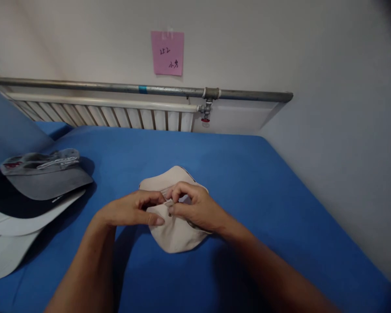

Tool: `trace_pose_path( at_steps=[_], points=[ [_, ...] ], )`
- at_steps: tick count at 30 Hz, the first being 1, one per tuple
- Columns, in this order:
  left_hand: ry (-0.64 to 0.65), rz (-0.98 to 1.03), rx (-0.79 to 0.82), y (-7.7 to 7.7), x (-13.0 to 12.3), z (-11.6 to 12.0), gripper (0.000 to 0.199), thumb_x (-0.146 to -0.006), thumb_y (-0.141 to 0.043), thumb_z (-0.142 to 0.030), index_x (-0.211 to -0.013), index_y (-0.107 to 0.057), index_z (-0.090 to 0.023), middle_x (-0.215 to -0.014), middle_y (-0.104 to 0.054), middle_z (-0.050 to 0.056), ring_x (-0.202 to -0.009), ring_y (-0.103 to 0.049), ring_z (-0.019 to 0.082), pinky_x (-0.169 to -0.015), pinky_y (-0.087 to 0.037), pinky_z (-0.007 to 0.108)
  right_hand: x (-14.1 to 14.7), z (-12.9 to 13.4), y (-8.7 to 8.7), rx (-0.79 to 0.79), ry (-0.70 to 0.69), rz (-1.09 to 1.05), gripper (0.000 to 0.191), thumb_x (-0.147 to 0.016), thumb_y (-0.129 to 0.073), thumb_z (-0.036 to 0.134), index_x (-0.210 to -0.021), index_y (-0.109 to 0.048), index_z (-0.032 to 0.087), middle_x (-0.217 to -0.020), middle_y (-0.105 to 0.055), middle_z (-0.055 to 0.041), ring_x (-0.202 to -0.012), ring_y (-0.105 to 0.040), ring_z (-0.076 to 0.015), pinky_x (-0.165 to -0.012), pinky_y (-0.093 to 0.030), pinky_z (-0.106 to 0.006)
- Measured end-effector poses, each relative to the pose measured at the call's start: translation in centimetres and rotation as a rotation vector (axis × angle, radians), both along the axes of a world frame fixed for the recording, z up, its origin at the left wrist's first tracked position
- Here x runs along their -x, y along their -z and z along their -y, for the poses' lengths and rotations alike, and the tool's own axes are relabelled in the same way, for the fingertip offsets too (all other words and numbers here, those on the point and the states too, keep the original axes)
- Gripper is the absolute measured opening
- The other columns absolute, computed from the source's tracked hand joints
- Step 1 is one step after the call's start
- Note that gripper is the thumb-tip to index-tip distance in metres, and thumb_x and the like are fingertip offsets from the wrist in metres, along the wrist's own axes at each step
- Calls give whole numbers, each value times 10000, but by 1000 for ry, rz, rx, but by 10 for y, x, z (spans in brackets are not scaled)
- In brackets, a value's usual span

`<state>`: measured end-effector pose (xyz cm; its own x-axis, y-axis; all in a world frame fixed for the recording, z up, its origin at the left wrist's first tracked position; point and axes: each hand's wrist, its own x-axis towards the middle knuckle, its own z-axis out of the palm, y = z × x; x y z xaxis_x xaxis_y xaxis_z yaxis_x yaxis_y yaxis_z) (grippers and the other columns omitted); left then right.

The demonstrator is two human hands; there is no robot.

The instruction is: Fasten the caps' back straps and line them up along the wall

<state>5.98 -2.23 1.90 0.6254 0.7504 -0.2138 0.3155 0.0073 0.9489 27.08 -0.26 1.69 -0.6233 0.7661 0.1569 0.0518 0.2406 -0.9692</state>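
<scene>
A cream-coloured cap [176, 238] lies on the blue table cover [247, 187], its brim pointing away from me. My left hand [135, 209] grips the cap's left edge, thumb on the outside and fingers tucked in behind the fabric. From the right, my right hand [195, 206] pinches the cap's edge between thumb and fingers, beside a small round metal piece [170, 211]. Both hands' fingertips are close together near the middle of the cap. The inside of the cap is mostly hidden by my fingers.
Several stacked caps [45, 182], grey, dark and white, lie at the left. Behind the table are a white radiator [133, 117], a metal pipe [101, 86] and a valve with a red handle [205, 120]. A pink note [168, 54] hangs on the wall.
</scene>
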Motion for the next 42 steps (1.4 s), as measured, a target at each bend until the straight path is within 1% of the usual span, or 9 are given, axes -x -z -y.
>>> trace_pose_path(
  at_steps=[3, 5, 11, 18, 23, 28, 33, 38, 42],
  points=[
    [78, -78, -51, 3, -1, -1, 181, -829, -627, -331, -798, -647, -154, -641, -487, -24, -571, -408, 95, -506, -338, 194, -1, -5, 6, 132, -40, -127, 148, -704, -694, 145, -700, -556, 199, -910, -633, 3, -903, -583, -149, -836, -446, -307],
    [59, -29, -50, 6, -2, -3, 186, -842, -611, -334, -818, -668, -159, -635, -501, -24, -575, -429, 100, -511, -348, 196, -1, -8, 12, 161, -26, -170, 147, -692, -721, 178, -709, -577, 201, -841, -622, 13, -840, -575, -141, -799, -455, -299],
    [-104, 127, 72, 10, -9, -5, 158, -804, -664, -278, -905, -686, -159, -758, -602, 0, -694, -536, 124, -599, -411, 207, -1, -13, 19, 202, 48, -227, 146, -690, -741, 222, -765, -616, 213, -753, -581, 40, -678, -522, -100, -653, -437, -235],
    [-334, 336, 255, 6, -15, -3, 317, -699, -765, -168, -1010, -707, -171, -931, -682, 43, -780, -593, 126, -687, -460, 218, -4, -16, 17, 193, 49, -229, 139, -729, -728, 308, -764, -639, 207, -696, -596, 32, -635, -524, -97, -612, -430, -227],
    [-454, 457, 331, 6, -18, -4, 271, -697, -789, -192, -962, -736, -162, -880, -723, 49, -789, -643, 137, -718, -488, 222, -5, -16, 16, 241, 14, -283, 116, -740, -716, 293, -744, -650, 199, -659, -618, 31, -604, -548, -99, -617, -459, -241],
    [-464, 508, 389, 7, -19, -6, 290, -647, -818, -151, -924, -731, -149, -784, -723, 37, -682, -655, 128, -657, -496, 219, -5, -15, 15, 315, 10, -289, 84, -700, -713, 221, -742, -643, 200, -652, -609, 42, -583, -549, -94, -588, -442, -235],
    [-484, 505, 409, 11, -18, -6, 284, -628, -827, -136, -888, -712, -144, -736, -705, 23, -627, -644, 111, -609, -492, 204, -7, -15, 10, 101, 28, -152, 86, -688, -659, 147, -743, -638, 210, -698, -591, 45, -598, -518, -94, -616, -422, -253],
    [-499, 464, 383, 13, -16, -7, 324, -616, -833, -150, -908, -695, -123, -826, -721, 70, -690, -667, 139, -654, -510, 229, -11, -16, 3, -342, 24, 84, 153, -691, -617, 75, -733, -620, 222, -729, -619, 51, -743, -561, -121, -920, -361, -361],
    [-514, 458, 392, 13, -17, -7, 349, -604, -842, -160, -917, -690, -119, -838, -727, 80, -694, -677, 153, -648, -519, 237, -12, -15, 0, -503, 13, 182, 150, -707, -624, 84, -753, -601, 225, -752, -623, 41, -787, -562, -144, -901, -353, -356]
  ],
)
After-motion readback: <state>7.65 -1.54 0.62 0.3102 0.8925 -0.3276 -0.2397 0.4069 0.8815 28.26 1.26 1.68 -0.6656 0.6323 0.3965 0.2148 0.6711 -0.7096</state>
